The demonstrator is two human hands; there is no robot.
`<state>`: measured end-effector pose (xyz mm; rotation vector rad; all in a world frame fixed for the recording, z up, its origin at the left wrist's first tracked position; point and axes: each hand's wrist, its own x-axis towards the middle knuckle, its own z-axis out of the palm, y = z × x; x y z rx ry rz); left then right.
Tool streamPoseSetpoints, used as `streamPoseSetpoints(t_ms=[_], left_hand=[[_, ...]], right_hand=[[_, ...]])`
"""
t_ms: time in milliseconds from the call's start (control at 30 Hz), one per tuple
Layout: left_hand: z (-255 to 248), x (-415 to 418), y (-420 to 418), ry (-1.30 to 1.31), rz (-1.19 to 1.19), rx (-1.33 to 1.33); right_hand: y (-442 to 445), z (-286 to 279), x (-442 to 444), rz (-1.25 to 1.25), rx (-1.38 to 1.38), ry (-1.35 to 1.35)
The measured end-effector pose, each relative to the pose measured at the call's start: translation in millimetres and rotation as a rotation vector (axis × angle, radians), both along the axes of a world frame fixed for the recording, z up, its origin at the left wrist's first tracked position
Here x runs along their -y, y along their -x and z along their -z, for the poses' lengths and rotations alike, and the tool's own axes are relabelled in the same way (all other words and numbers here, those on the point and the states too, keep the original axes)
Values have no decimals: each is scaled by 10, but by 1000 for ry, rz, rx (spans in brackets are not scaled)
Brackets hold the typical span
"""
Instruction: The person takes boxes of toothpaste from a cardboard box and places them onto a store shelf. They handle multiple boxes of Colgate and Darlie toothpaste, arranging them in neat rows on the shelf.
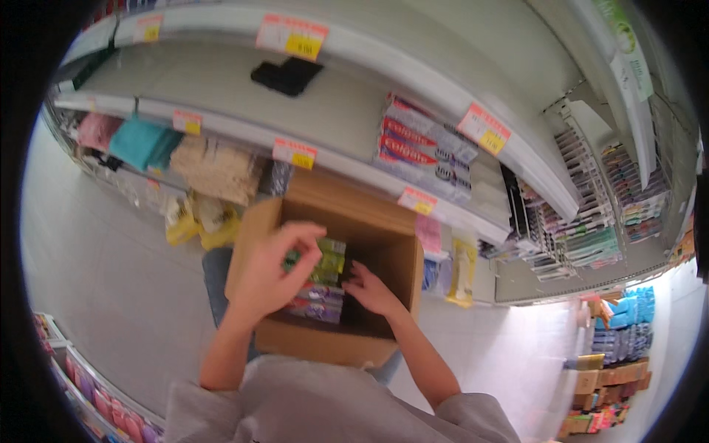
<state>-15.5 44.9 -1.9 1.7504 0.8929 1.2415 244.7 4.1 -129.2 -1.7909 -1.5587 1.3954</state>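
Before me stands an uncovered cardboard box [327,346] holding several small cartons. Some are green cartons [330,260]; nearer me lie purple-and-white cartons [321,304]. My left hand [282,266] is over the box's left side, above the cartons, its fingers curled and thumb apart, with nothing seen in it. Inside the box, my right hand [368,290] reaches down just right of the cartons, fingers spread and holding nothing visible. My left hand hides part of the cartons.
Colgate toothpaste cartons [424,149] are stacked on the shelf beyond the box, with a black item [286,76] further left. Price tags line the shelf edge [343,160]. Folded cloths [216,169] sit lower left. Hanging toothbrush packs [581,205] are at right; stacked goods [609,376] stand beyond.
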Motion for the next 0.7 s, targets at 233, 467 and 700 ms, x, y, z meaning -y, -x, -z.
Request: streamPoseSetpoints(t_ms=[233, 467, 700], left_hand=[[908, -139, -130, -25, 153, -594], [878, -104, -150, 54, 134, -620], [899, -97, -204, 56, 175, -635]], right_hand=[[-24, 517, -555, -614, 826, 436], [100, 901, -582, -673, 506, 546], [-51, 1256, -476, -560, 409, 611]])
